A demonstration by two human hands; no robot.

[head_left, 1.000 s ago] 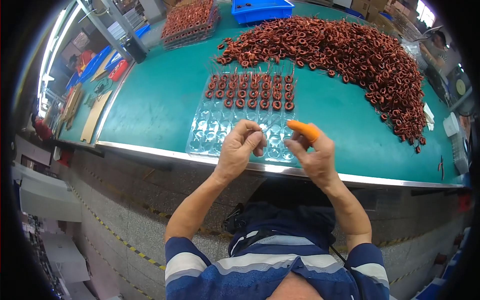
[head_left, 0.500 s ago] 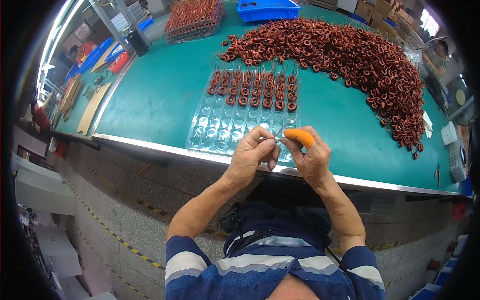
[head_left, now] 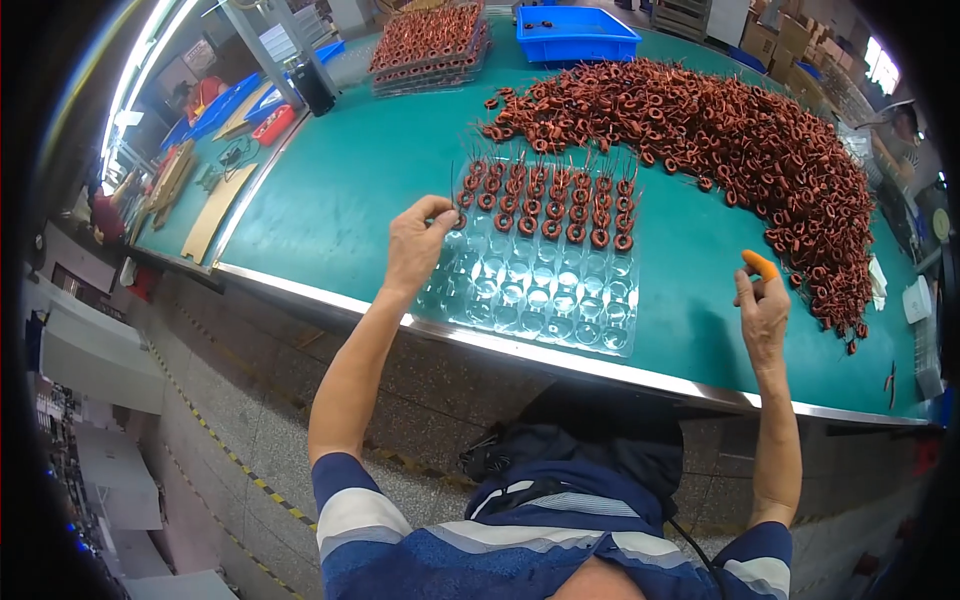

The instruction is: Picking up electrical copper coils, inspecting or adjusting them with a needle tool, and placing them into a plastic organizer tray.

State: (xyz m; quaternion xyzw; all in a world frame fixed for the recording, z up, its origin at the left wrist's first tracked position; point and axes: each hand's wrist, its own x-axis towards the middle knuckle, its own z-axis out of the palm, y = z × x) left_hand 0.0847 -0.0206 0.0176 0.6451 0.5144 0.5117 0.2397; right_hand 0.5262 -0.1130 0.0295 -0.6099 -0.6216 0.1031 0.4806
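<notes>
My left hand (head_left: 415,248) is at the left edge of a clear plastic tray (head_left: 480,318), thumb and forefinger pinched on a small ring coil (head_left: 459,220) wound in copper-red wire. That coil sits at or just over a pocket beside the filled rows. Similar ring coils (head_left: 552,210) stand in the tray's far rows, their thin wire leads pointing up; the nearer pockets hold none. To the right, my right hand (head_left: 764,315) hovers above the green table with nothing in it, fingers apart, an orange finger cot (head_left: 760,265) on its forefinger. It is close to a large heap of loose coils (head_left: 700,125).
Stacked trays of coils (head_left: 428,45) stand at the far left of the table (head_left: 350,190), next to a blue bin (head_left: 577,38). Red-handled pliers (head_left: 891,384) lie at the right, near a white container (head_left: 917,300). A metal edge (head_left: 300,285) runs along the table's front.
My hands have parted from over the tray's near side. The left went left and away from me with a coil; the right moved right towards the heap. The view has shifted slightly.
</notes>
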